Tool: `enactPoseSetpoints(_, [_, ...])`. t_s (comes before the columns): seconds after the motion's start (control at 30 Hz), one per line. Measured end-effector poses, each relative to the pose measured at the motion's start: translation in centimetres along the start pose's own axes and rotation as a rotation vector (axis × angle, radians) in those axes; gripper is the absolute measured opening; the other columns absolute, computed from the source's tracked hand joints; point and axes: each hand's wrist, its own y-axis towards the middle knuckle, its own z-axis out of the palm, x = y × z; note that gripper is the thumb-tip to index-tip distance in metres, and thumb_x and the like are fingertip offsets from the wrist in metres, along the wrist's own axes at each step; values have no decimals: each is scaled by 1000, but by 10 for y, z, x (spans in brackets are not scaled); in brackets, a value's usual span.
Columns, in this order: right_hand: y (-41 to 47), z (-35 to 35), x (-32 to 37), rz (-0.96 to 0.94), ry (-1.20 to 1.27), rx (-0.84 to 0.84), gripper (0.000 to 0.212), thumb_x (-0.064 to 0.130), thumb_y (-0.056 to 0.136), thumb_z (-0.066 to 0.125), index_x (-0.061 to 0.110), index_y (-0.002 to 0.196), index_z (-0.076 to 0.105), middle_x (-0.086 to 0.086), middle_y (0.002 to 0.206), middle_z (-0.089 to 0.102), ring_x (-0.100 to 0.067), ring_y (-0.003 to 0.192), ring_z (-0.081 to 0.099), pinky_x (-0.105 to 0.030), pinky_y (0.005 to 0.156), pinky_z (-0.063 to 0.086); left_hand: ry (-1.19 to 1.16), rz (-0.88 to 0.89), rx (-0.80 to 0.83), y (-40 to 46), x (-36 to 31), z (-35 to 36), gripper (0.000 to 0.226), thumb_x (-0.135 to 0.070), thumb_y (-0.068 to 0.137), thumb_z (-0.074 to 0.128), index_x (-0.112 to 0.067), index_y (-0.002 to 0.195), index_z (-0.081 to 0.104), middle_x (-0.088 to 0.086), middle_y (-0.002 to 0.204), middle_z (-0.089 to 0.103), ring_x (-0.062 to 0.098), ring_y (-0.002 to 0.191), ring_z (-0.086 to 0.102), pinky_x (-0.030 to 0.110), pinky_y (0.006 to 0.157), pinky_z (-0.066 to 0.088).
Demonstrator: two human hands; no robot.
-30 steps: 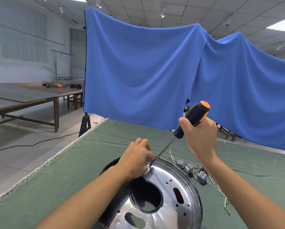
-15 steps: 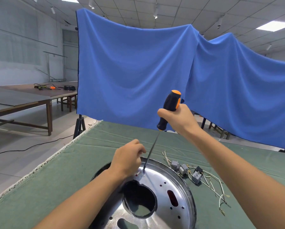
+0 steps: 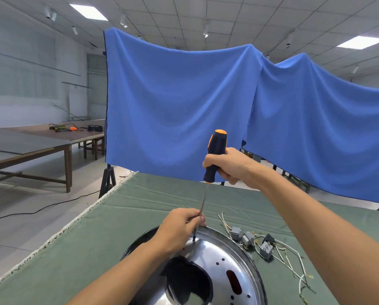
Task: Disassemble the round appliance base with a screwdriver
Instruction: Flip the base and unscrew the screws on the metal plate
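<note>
A round appliance base of shiny polished metal (image 3: 223, 260) lies at the bottom centre of the frame on the table (image 3: 118, 234), which is covered in dull green woven cloth with a frayed pale edge. The base is a shallow dished disc with a black rim, a large dark round opening near its middle, a red-tinted oblong slot and several small punched holes.

A screwdriver with a black and orange moulded handle and a thin steel shaft (image 3: 213, 157) stands nearly upright above it, its tip set on the upper part of the disc. The right hand (image 3: 230, 166) is wrapped around the handle. The left hand (image 3: 182, 230) rests on the base's upper edge, its fingertips pinching the lower shaft.

Just right of the base lie small grey boxy electrical parts with thin pale wires (image 3: 265, 249), loosely tangled on the cloth.

Behind the table hangs a soft, creased blue fabric backdrop (image 3: 184, 111). At left stands a long wooden bench (image 3: 41, 144).
</note>
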Motion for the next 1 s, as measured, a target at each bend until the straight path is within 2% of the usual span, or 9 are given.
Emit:
enactPoseSetpoints(0.17, [-6,-4,22,37,-108,-375,48,61,70,65,13,77,66,8,41,52,-11,36,46,-23,46,36,65,20,2,4,1,-1,20,-20,91,59,-12,80,73,-6,77,73,9,81,67,36,82,52])
enactPoseSetpoints(0.23, [-7,-2,33,36,-272,-496,57,71,69,62,14,74,59,4,55,60,-16,54,58,-26,53,40,54,5,-6,4,3,-2,20,-22,91,59,-12,80,73,0,78,73,20,83,68,41,82,52])
enactPoseSetpoints(0.33, [-6,3,44,39,-543,-572,61,77,75,53,17,65,47,1,67,57,-23,69,55,-26,49,27,70,9,0,4,4,-2,21,-24,91,59,-12,81,72,1,77,73,22,84,68,43,81,53])
enactPoseSetpoints(0.47, [-1,-1,55,62,-598,-474,38,46,85,57,16,63,45,1,63,54,-19,58,48,-25,48,25,74,10,-12,3,2,-3,19,-24,91,59,-15,83,73,-9,79,73,9,82,68,39,82,53])
enactPoseSetpoints(0.6, [-1,-19,78,177,-579,-68,24,25,89,54,9,71,56,-3,43,60,-16,40,57,-23,44,46,86,14,-4,1,0,-4,17,-24,90,61,-16,83,73,-1,77,72,19,79,67,42,81,52])
enactPoseSetpoints(0.73, [-5,-27,98,299,-597,133,25,19,95,54,-6,97,58,-21,82,66,-31,72,69,-39,57,58,128,39,-6,1,1,-4,18,-28,89,61,-14,82,71,9,74,68,20,68,57,42,77,50])
enactPoseSetpoints(0.8, [-9,-17,101,325,-734,114,26,25,94,53,0,99,59,-20,86,65,-32,77,69,-37,56,54,130,39,-5,3,2,-4,19,-27,89,61,-12,81,71,12,75,67,14,67,53,41,77,49])
enactPoseSetpoints(0.9, [-8,-2,97,200,-1194,-129,33,44,94,49,18,73,53,-1,66,54,-15,57,52,-24,55,37,129,37,-8,3,3,-3,22,-27,89,61,-9,80,69,16,75,65,13,65,48,40,74,49])
enactPoseSetpoints(1.0, [0,1,91,86,-1163,-205,30,30,96,44,15,71,49,0,66,52,-15,54,44,-25,50,29,124,21,-7,3,5,-4,21,-28,89,60,-12,79,69,12,71,64,14,62,48,41,73,50])
